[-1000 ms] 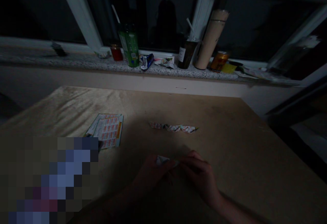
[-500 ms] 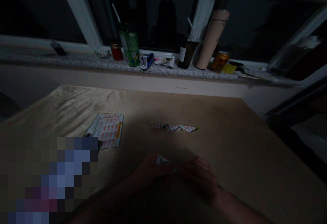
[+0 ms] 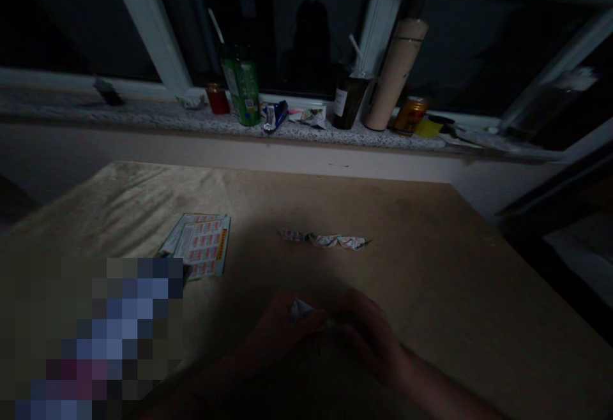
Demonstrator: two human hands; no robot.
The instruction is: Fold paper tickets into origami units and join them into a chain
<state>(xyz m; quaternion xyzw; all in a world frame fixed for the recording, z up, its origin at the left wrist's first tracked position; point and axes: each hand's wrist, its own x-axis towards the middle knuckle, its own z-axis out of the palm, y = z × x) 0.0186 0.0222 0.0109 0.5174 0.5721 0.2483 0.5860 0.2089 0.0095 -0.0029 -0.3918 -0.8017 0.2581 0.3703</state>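
Note:
In dim light at the near side of the table, my left hand (image 3: 287, 324) is closed on a small folded piece of paper (image 3: 301, 309), whose pale pointed end sticks up between thumb and fingers. My right hand (image 3: 368, 327) has its fingers curled and meets the paper's right end; its fingertips are in deep shadow. Farther out lies a row of small folded, printed paper pieces (image 3: 328, 240). To the left rests a short stack of flat printed sheets (image 3: 204, 247).
A blurred-out patch (image 3: 105, 337) covers the lower left. Along the stone windowsill (image 3: 297, 129) stand a green bottle (image 3: 246, 91), a red jar (image 3: 218, 99), a dark cup with a straw (image 3: 351, 101), a tall pink flask (image 3: 397, 75) and an orange can (image 3: 410, 117), with crumpled wrappers (image 3: 275, 115) among them.
My right hand has turned, its fingers curling more and drawing in over the paper's right end. My left hand keeps its grip, shifting slightly. The paper pieces and sheets on the table stay put.

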